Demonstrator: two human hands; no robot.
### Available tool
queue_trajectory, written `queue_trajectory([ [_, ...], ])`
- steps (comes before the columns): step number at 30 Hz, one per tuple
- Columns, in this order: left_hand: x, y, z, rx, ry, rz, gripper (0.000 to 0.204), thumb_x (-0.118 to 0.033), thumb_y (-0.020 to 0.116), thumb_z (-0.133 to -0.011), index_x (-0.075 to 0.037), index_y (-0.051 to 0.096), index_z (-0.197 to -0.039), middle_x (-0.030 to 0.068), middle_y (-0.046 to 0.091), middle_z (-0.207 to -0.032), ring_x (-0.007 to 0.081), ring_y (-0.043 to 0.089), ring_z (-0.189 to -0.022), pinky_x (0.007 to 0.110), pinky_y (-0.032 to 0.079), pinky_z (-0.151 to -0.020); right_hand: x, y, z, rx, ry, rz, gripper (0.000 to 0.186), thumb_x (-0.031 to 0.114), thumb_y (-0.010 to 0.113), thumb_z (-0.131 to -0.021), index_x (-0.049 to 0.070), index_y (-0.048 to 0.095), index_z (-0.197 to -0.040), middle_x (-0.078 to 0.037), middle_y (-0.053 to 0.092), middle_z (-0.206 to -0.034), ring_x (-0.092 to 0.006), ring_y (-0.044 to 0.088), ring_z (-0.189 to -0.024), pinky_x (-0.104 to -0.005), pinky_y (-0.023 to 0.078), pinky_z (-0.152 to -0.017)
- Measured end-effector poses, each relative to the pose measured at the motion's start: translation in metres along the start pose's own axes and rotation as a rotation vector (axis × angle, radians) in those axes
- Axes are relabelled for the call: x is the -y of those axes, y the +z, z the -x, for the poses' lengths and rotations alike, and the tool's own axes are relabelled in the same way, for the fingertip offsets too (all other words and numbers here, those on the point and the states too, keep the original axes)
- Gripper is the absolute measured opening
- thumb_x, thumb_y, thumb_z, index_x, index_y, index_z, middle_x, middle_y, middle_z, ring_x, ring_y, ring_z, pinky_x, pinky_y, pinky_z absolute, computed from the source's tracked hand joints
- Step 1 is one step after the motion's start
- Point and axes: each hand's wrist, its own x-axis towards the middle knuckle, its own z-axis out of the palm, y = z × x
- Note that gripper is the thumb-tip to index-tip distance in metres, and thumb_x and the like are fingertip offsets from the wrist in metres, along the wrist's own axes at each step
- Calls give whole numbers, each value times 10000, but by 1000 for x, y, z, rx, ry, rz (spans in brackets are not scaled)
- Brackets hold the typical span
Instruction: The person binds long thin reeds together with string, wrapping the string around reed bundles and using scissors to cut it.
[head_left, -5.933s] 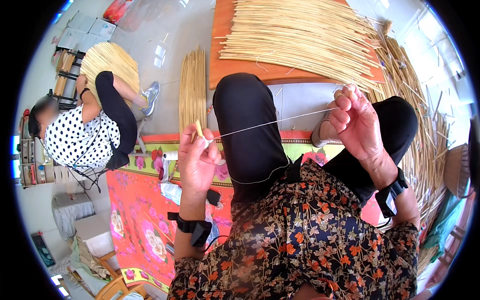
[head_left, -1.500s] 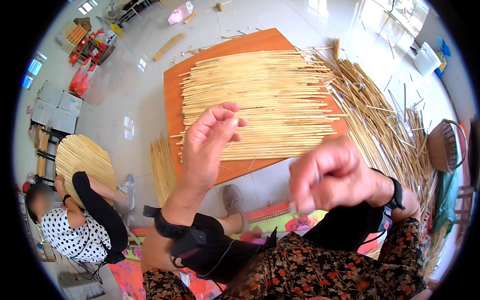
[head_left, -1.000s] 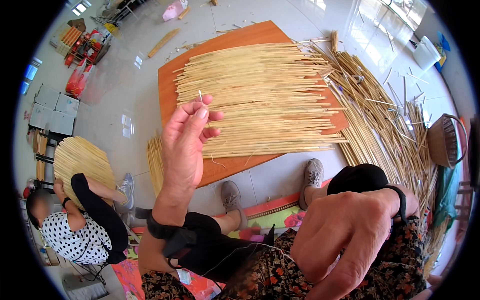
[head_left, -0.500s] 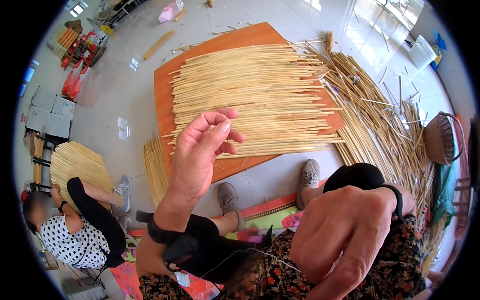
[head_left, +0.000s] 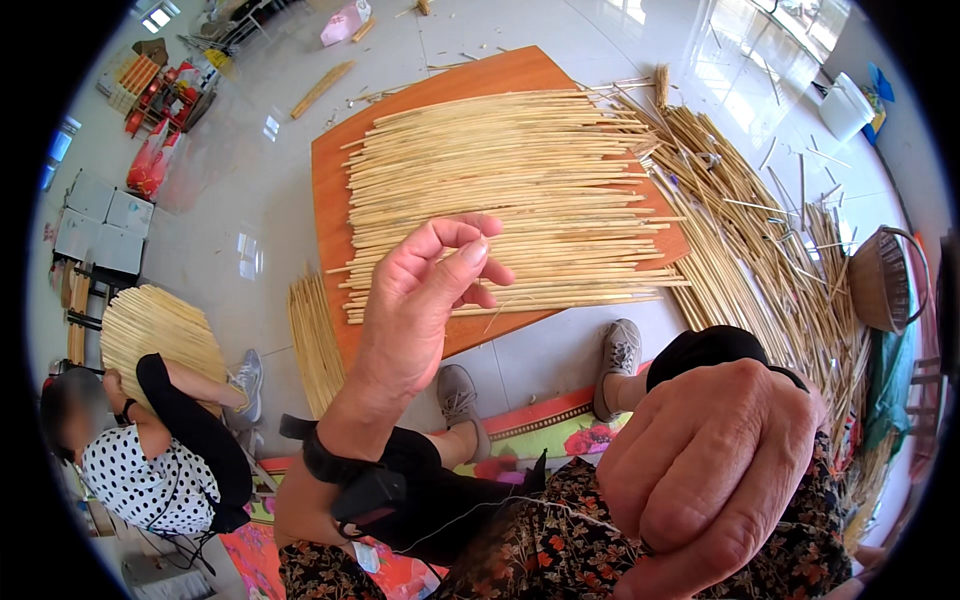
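My left hand [head_left: 408, 300] is raised over the near edge of a mat of pale reed stalks [head_left: 500, 180]. Its thumb presses against the curled forefinger, and whatever is pinched there is too small to make out. Close to me, above my lap, my right hand [head_left: 715, 455] is closed with its knuckles up. A thin pale thread [head_left: 510, 500] runs across my lap to the fingers of this hand. The stalks lie side by side on an orange-brown board [head_left: 335, 190].
Loose stalks [head_left: 740, 210] are heaped on the floor at right, near a wicker basket [head_left: 885, 280] and a white bucket [head_left: 845, 108]. A stalk bundle [head_left: 316, 335] lies left of the board. At left, a seated person [head_left: 150, 470] holds a round stalk mat [head_left: 160, 335].
My left hand has shifted slightly right, its thumb still against the forefinger. My right hand has moved a little to the right and remains closed. The mat stays in place.
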Motion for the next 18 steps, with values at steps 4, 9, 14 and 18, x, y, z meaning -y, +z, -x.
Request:
queue_trajectory([
  [4,-2,3,0,19,16,-3,124,-136,558,-984,-44,608,-1050,95,588,-1239,157,631,-893,266,513,-719,5,-11,15,9,159,71,88,-35,621,-875,-116,645,-853,-126,563,-626,-198,561,-507,-309,420,-428],
  [9,-5,13,0,57,83,36,95,-123,594,-970,-44,620,-1016,70,606,-1187,138,651,-887,260,512,-721,8,-17,1,-673,900,401,114,51,518,-915,10,582,-830,-13,563,-619,-76,472,-473,-226,379,-438],
  [14,-8,23,5,159,203,-88,89,-106,568,-984,-37,602,-1029,87,591,-1173,155,646,-874,278,518,-714,-15,-34,14,-857,970,339,118,112,585,-937,23,647,-891,19,594,-711,-32,492,-563,-193,408,-519],
  [18,-8,28,8,158,146,-119,85,-88,582,-978,-12,603,-1010,65,609,-1101,132,654,-878,252,524,-722,-18,-34,17,-778,978,376,137,125,595,-940,17,676,-914,25,615,-726,-17,505,-589,-189,417,-525],
])
